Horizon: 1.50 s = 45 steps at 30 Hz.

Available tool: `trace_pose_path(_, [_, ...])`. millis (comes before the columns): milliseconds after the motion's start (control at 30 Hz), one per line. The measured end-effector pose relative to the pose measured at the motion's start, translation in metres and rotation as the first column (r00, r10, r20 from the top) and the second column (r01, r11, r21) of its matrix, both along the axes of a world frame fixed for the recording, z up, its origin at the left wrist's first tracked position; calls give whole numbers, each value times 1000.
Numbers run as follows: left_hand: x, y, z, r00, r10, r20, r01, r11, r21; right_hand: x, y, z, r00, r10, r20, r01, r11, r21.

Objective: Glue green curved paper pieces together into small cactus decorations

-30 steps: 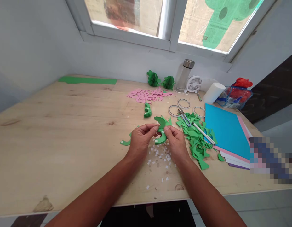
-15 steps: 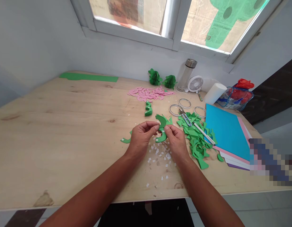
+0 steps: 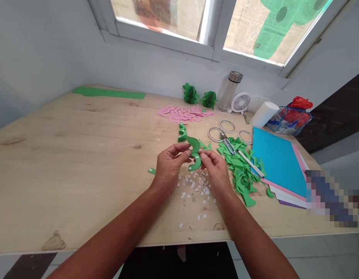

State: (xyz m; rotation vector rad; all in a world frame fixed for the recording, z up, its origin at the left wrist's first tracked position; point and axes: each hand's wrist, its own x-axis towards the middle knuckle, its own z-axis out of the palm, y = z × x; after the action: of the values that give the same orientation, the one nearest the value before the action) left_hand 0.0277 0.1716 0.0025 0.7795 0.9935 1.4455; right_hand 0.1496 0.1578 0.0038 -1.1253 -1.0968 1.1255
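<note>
Between my two hands is a curved green paper cutout with small white squares on it, bent like a figure 3. My left hand pinches its left side near the middle, and my right hand pinches its right edge. Whether it is one layer or several, I cannot tell. Partly hidden behind my left hand, another green paper piece with a white square lies on the table. A small stack of similar green cutouts sits just beyond my hands. Tiny white paper bits are scattered below them.
Green scraps, snips, a white pen and tape rolls lie right. Beyond are coloured sheets, a fan, a bottle, pink cutouts, folded green paper shapes and a green strip.
Both hands have kept hold of the green paper cutout. It has shifted slightly left and turned a little, and my left hand has moved left, covering more of the loose green piece.
</note>
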Motion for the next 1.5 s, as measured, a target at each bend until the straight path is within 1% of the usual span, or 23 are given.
trace_pose_path(133, [-1, -1, 1, 1000, -2, -19, 3, 1000, 17, 0, 1, -1, 999, -29, 22, 29, 1000, -2])
trace_pose_path(200, [-1, -2, 2, 998, 21, -66, -19, 999, 42, 1, 0, -2, 994, -79, 78, 77, 997, 20])
trace_pose_path(267, [0, -3, 4, 992, 53, -117, -44, 996, 82, 2, -3, -1, 967, -176, 186, 160, 982, 101])
trace_pose_path(333, [0, -5, 5, 984, 82, -156, -63, 990, 124, 2, -6, 1, 914, -258, 313, 194, 956, 221])
trace_pose_path(367, [0, -6, 6, 981, 95, -170, -71, 988, 140, 2, -7, 1, 892, -265, 365, 173, 948, 266])
trace_pose_path(400, [1, -7, 7, 977, 105, -183, -78, 985, 151, 2, -8, 2, 876, -241, 417, 125, 950, 285])
trace_pose_path(500, [2, -8, 7, 971, 117, -208, -83, 982, 167, 0, -9, 0, 828, -169, 534, 24, 963, 267])
trace_pose_path(600, [2, -8, 5, 972, 103, -210, -66, 982, 179, 0, -7, -4, 782, -168, 600, 23, 970, 241])
trace_pose_path(700, [3, -8, 4, 976, 88, -197, -52, 982, 180, 1, -6, -5, 765, -171, 621, 30, 973, 230])
trace_pose_path(867, [5, -9, 1, 984, 73, -165, -42, 982, 183, 1, -6, -3, 763, -182, 620, 75, 978, 194])
trace_pose_path(1133, [6, -11, 1, 982, 72, -176, -40, 983, 179, -1, -7, -7, 764, -187, 618, 112, 981, 158])
trace_pose_path(1500, [4, -8, 3, 982, 84, -171, -59, 987, 149, 1, -4, -12, 820, -140, 555, 89, 989, 117])
